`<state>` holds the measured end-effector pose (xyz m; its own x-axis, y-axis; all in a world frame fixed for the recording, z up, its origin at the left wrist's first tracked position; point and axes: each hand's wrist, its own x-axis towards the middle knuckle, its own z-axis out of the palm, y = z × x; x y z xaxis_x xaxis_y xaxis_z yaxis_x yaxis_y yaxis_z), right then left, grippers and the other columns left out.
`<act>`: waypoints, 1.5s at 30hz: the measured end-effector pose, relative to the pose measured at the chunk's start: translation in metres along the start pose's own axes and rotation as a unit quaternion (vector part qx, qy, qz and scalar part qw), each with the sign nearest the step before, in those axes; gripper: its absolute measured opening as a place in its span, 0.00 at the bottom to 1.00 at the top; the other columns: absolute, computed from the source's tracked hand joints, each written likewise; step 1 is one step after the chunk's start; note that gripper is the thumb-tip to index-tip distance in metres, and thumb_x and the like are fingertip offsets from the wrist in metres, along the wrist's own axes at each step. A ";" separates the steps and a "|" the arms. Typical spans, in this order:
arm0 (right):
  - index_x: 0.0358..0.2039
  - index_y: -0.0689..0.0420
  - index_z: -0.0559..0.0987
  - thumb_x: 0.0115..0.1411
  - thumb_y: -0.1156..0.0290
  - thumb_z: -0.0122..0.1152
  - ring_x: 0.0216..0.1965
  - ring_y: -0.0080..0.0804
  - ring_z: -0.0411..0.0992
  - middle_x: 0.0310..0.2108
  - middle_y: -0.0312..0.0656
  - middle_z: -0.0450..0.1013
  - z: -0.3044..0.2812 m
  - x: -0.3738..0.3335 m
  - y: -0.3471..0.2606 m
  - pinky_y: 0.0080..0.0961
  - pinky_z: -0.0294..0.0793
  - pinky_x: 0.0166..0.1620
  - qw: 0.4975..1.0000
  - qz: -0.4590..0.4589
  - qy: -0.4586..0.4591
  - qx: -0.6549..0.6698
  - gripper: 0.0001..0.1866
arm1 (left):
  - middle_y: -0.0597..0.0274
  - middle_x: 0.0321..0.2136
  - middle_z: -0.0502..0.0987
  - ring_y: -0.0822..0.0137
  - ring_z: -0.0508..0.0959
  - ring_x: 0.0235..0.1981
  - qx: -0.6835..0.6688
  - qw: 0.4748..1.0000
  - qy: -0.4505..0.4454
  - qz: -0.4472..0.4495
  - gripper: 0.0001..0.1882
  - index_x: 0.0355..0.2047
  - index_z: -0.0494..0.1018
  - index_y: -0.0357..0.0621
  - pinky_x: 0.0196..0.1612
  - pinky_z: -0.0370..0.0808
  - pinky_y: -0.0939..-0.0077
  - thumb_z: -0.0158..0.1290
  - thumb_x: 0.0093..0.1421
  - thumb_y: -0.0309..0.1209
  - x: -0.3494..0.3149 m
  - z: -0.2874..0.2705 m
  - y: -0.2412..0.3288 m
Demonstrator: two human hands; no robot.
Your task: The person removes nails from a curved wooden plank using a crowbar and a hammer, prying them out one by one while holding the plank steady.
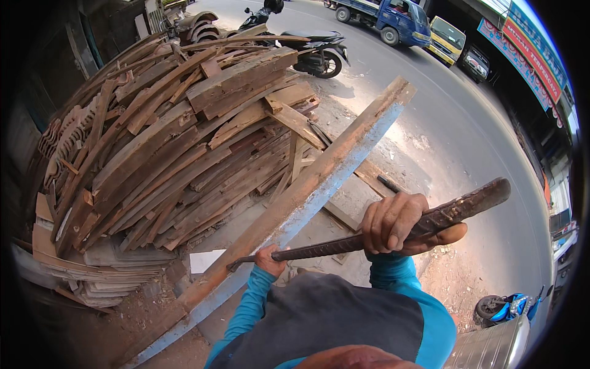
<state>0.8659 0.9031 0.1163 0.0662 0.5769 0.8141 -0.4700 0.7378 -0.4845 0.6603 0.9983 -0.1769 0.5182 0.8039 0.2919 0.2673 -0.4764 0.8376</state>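
Observation:
A rusty, ribbed steel pry bar [326,247] slants across the view from upper right down to lower left. My right hand [396,224] wraps around its thick upper part, and the blunt end sticks out beyond the fist. Lower down, my left hand [268,261] closes around the thin part near the narrow, bent tip. That tip lies over the top face of a long wooden beam [295,187], seemingly touching it. The beam is brown on top, with worn pale-blue paint along its side. It runs diagonally under the bar.
A large stack of old planks [203,147] fills the left, with roof tiles [70,132] beside it. Smaller timbers [375,177] lie beyond the beam. A black motorbike [322,52] stands at the roadside, a blue truck [393,21] on the road, and a blue motorbike [510,306] at lower right.

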 end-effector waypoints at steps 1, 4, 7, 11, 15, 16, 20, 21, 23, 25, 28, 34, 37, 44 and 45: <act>0.27 0.69 0.76 0.51 0.23 0.44 0.06 0.25 0.59 0.09 0.35 0.62 -0.003 0.000 -0.004 0.24 0.59 0.10 1.000 -0.008 0.004 0.003 0.49 | 0.50 0.12 0.66 0.47 0.69 0.15 -0.012 1.000 -0.019 -0.002 0.22 0.14 0.64 0.43 0.21 0.66 0.61 0.65 0.49 0.40 0.006 0.004 0.004; 0.25 0.69 0.76 0.50 0.21 0.41 0.04 0.27 0.57 0.07 0.39 0.61 -0.008 -0.001 -0.005 0.25 0.59 0.09 1.000 -0.006 0.022 0.013 0.51 | 0.50 0.12 0.67 0.49 0.69 0.15 -0.008 0.999 -0.030 -0.012 0.22 0.14 0.64 0.43 0.21 0.66 0.62 0.64 0.49 0.41 0.009 0.006 0.001; 0.21 0.68 0.75 0.48 0.20 0.39 0.03 0.28 0.57 0.06 0.40 0.61 -0.011 0.003 0.001 0.25 0.61 0.09 0.999 -0.003 0.041 -0.004 0.51 | 0.51 0.12 0.67 0.50 0.70 0.15 -0.018 0.999 -0.019 -0.018 0.21 0.15 0.65 0.43 0.21 0.67 0.63 0.65 0.48 0.40 0.010 0.008 -0.005; 0.22 0.67 0.75 0.49 0.20 0.39 0.03 0.27 0.57 0.06 0.39 0.62 -0.010 0.010 0.013 0.24 0.62 0.09 0.999 -0.002 0.034 0.001 0.51 | 0.52 0.13 0.68 0.52 0.72 0.17 -0.054 0.998 -0.024 -0.034 0.19 0.17 0.67 0.43 0.23 0.68 0.64 0.66 0.46 0.37 0.011 0.005 -0.008; 0.23 0.66 0.75 0.51 0.22 0.40 0.04 0.23 0.58 0.08 0.35 0.63 0.000 0.017 0.025 0.21 0.63 0.09 0.999 -0.020 0.048 -0.014 0.48 | 0.52 0.14 0.70 0.54 0.75 0.18 -0.074 0.997 -0.013 -0.014 0.17 0.18 0.68 0.43 0.24 0.69 0.65 0.67 0.44 0.35 0.012 -0.006 -0.009; 0.24 0.65 0.74 0.52 0.23 0.41 0.05 0.22 0.58 0.09 0.33 0.64 0.004 0.021 0.027 0.20 0.64 0.10 0.999 -0.025 0.041 -0.018 0.47 | 0.52 0.14 0.70 0.54 0.75 0.18 -0.074 0.997 -0.010 -0.014 0.17 0.18 0.68 0.43 0.24 0.69 0.65 0.67 0.44 0.35 0.012 -0.009 -0.011; 0.27 0.65 0.72 0.59 0.31 0.42 0.06 0.19 0.63 0.09 0.34 0.65 0.024 0.037 0.040 0.17 0.67 0.10 0.999 -0.022 -0.020 -0.036 0.40 | 0.52 0.16 0.71 0.54 0.76 0.20 -0.077 0.997 -0.021 0.003 0.15 0.21 0.69 0.43 0.25 0.70 0.65 0.66 0.44 0.32 0.009 -0.022 -0.014; 0.28 0.65 0.73 0.59 0.33 0.44 0.07 0.20 0.65 0.10 0.35 0.66 0.030 0.041 0.044 0.17 0.68 0.10 0.999 -0.010 -0.044 -0.019 0.39 | 0.52 0.16 0.72 0.54 0.76 0.20 -0.071 0.997 -0.023 0.008 0.15 0.21 0.69 0.43 0.26 0.70 0.65 0.66 0.44 0.32 0.007 -0.029 -0.015; 0.29 0.66 0.73 0.59 0.34 0.46 0.08 0.20 0.66 0.10 0.36 0.67 0.041 0.051 0.053 0.17 0.69 0.11 0.997 0.003 -0.071 0.001 0.38 | 0.52 0.17 0.72 0.54 0.76 0.21 -0.081 0.996 -0.023 0.004 0.14 0.21 0.69 0.43 0.26 0.70 0.66 0.66 0.44 0.32 0.005 -0.039 -0.021; 0.31 0.67 0.74 0.59 0.37 0.52 0.09 0.22 0.68 0.12 0.37 0.69 0.049 0.062 0.061 0.18 0.71 0.12 0.986 0.024 -0.157 0.055 0.36 | 0.52 0.17 0.72 0.54 0.76 0.21 -0.094 0.995 -0.029 0.000 0.14 0.22 0.69 0.43 0.26 0.70 0.66 0.66 0.44 0.31 0.002 -0.048 -0.021; 0.32 0.67 0.75 0.59 0.40 0.56 0.10 0.24 0.70 0.12 0.39 0.70 0.067 0.077 0.071 0.19 0.72 0.14 0.968 0.061 -0.233 0.076 0.34 | 0.52 0.17 0.73 0.53 0.77 0.22 -0.111 0.993 -0.032 0.000 0.14 0.22 0.69 0.43 0.26 0.71 0.66 0.66 0.44 0.31 -0.002 -0.059 -0.021; 0.32 0.66 0.75 0.58 0.42 0.58 0.09 0.23 0.68 0.11 0.37 0.68 0.092 0.092 0.091 0.21 0.72 0.15 0.955 0.080 -0.269 0.093 0.32 | 0.52 0.19 0.73 0.56 0.77 0.22 -0.127 0.992 -0.020 0.019 0.11 0.25 0.72 0.44 0.27 0.71 0.68 0.63 0.46 0.30 -0.014 -0.076 -0.025; 0.32 0.67 0.75 0.57 0.40 0.59 0.08 0.22 0.65 0.10 0.37 0.66 0.105 0.094 0.108 0.19 0.68 0.13 0.962 0.108 -0.230 0.097 0.34 | 0.52 0.19 0.74 0.55 0.79 0.23 -0.125 0.992 0.025 0.022 0.12 0.25 0.71 0.43 0.27 0.72 0.67 0.64 0.45 0.30 -0.019 -0.074 -0.036; 0.28 0.60 0.70 0.56 0.56 0.66 0.07 0.17 0.64 0.10 0.33 0.67 0.130 0.105 0.133 0.12 0.66 0.11 0.966 0.069 -0.186 0.164 0.20 | 0.54 0.21 0.74 0.51 0.77 0.25 -0.139 0.984 0.114 0.010 0.13 0.24 0.68 0.44 0.28 0.70 0.62 0.64 0.44 0.31 -0.018 -0.091 -0.052; 0.29 0.60 0.70 0.54 0.58 0.67 0.07 0.16 0.64 0.10 0.31 0.67 0.136 0.111 0.139 0.10 0.65 0.11 0.961 0.077 -0.192 0.182 0.20 | 0.54 0.21 0.74 0.50 0.77 0.26 -0.147 0.981 0.128 -0.008 0.14 0.24 0.68 0.44 0.28 0.70 0.61 0.64 0.44 0.31 -0.017 -0.078 -0.061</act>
<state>0.6879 1.0221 0.1827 -0.3264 0.4455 0.8337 -0.7293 0.4424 -0.5219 0.5721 1.0415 -0.1968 0.2857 0.8910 0.3529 0.0085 -0.3705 0.9288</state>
